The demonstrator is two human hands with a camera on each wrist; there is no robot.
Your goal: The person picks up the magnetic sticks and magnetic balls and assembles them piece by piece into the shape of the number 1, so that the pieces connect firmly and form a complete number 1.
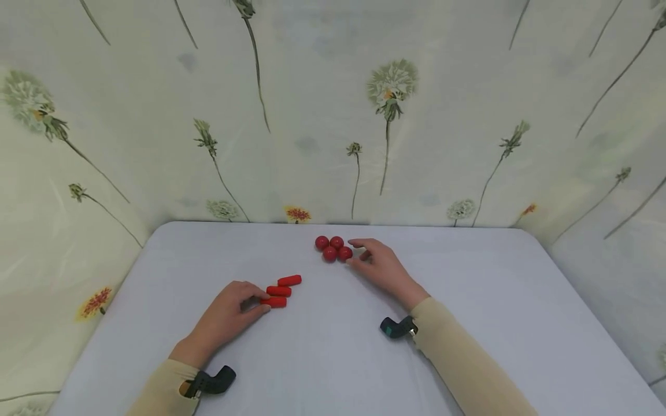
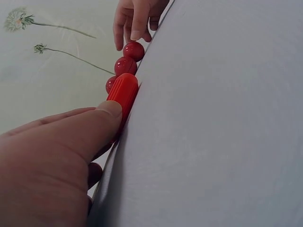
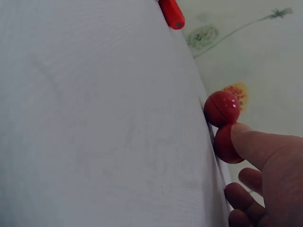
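Three small red cylinders lie in a stepped row on the white table. My left hand (image 1: 226,312) is at the nearest red cylinder (image 1: 278,302), with thumb and index finger on either side of its left end. Ribs show along this red cylinder (image 2: 125,92) in the left wrist view, where the thumb presses its side. Beyond it are the middle cylinder (image 1: 281,291) and the farthest one (image 1: 290,281). Several glossy dark red balls (image 1: 329,254) sit clustered farther back. My right hand (image 1: 384,270) is beside the rightmost ball (image 1: 345,253), thumb at its near side, index finger spread apart beyond it.
The white-covered table (image 1: 333,358) ends at a back edge just behind the balls. A pale curtain (image 1: 312,115) printed with dandelions hangs behind and at both sides. Dark devices are strapped at the left wrist (image 1: 215,381) and the right wrist (image 1: 396,327).
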